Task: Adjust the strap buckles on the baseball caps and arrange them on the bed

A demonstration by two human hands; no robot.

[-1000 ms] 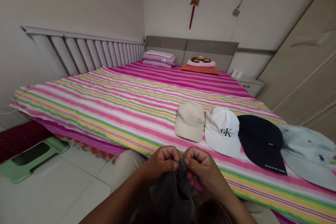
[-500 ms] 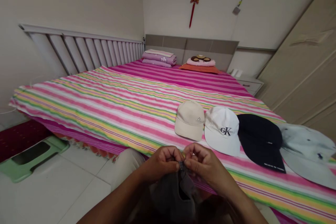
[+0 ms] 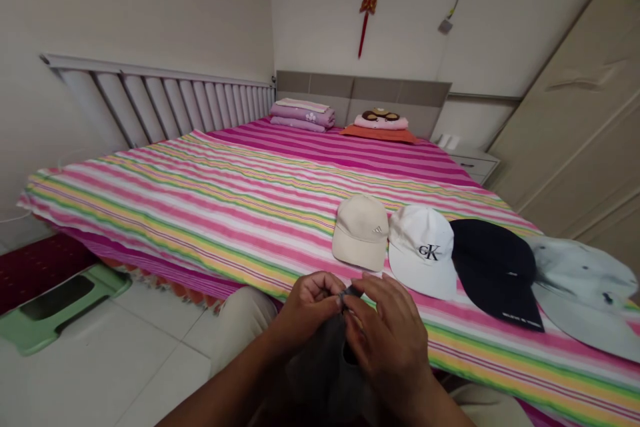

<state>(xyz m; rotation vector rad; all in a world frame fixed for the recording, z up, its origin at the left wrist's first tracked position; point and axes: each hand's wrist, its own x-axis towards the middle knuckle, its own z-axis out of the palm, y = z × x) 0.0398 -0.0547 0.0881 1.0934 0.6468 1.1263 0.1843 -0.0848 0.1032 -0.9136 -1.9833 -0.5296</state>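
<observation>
Low in front of me, over my lap, is a dark grey cap (image 3: pixel 323 370) with an opening showing near its strap. My left hand (image 3: pixel 311 312) pinches the strap between thumb and fingers. Close against it, my right hand (image 3: pixel 387 333) grips the strap's end, its thumb and index finger together and its back toward me; its grip point is partly hidden. On the bed beyond lie a beige cap (image 3: pixel 360 233), a white cap (image 3: pixel 423 253) with black letters, a black cap (image 3: pixel 495 273) and a pale cap (image 3: pixel 583 290), side by side in a row.
A striped sheet (image 3: pixel 210 193) covers the bed. Folded purple bedding (image 3: pixel 303 117) and a pink folded item (image 3: pixel 381 122) lie by the headboard (image 3: pixel 330 83). A green stool (image 3: pixel 65 303) stands on the tiled floor at left, and a nightstand (image 3: pixel 473 163) at far right.
My right hand has turned over so its back faces up, with fingers now across the strap. My left hand keeps its pinch. The view has shifted slightly.
</observation>
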